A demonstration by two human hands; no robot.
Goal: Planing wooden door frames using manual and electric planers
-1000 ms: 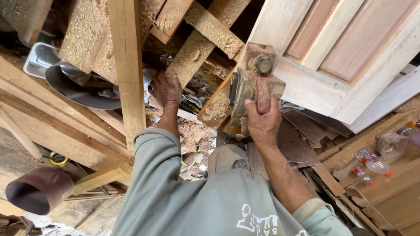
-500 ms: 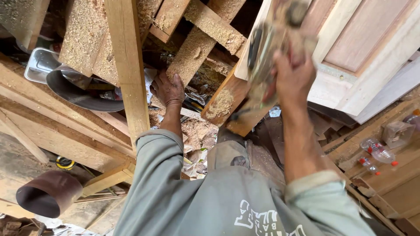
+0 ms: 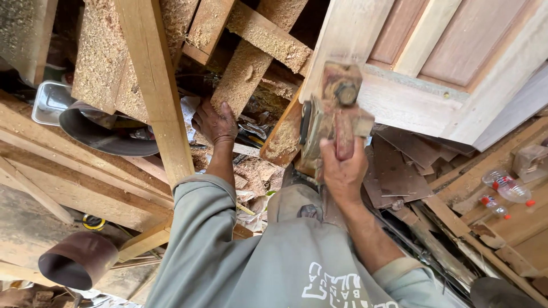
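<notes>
Right hand [image 3: 342,171]: clenched around the reddish handle of a power planer [image 3: 334,117], the fist closed fully on the grip, forearm rising from a grey sleeve.
Power planer: a blocky, dust-caked tool with a worn reddish-brown body, a round knob at its top and a dark side cover; it is held up against the lower edge of a wooden panel door [image 3: 422,68].
Wooden panel door: pale, smooth-planed stiles and rails framing flat pinkish-brown panels; it slants across the upper right of the view.
Left hand [image 3: 216,122]: stretched forward with fingers curled down into the clutter beneath a sawdust-covered plank [image 3: 242,77]; whether it grips anything cannot be told.
Sawdust-covered plank: rough timber thickly coated in coarse tan shavings, crossing other dusty boards.
Upright batten [image 3: 157,85]: clean, straight-grained light wood running diagonally just beside the left forearm.
Metal basin [image 3: 103,128]: dark, round, thin-walled, lying under the boards at left, next to a shiny rectangular tray [image 3: 48,102].
Brown pipe section [image 3: 77,259]: a short, dull cylinder with an open mouth, low at left.
Plastic bottles [image 3: 505,188]: clear, crumpled, red-capped, lying on planks at right, well apart from both hands.
</notes>
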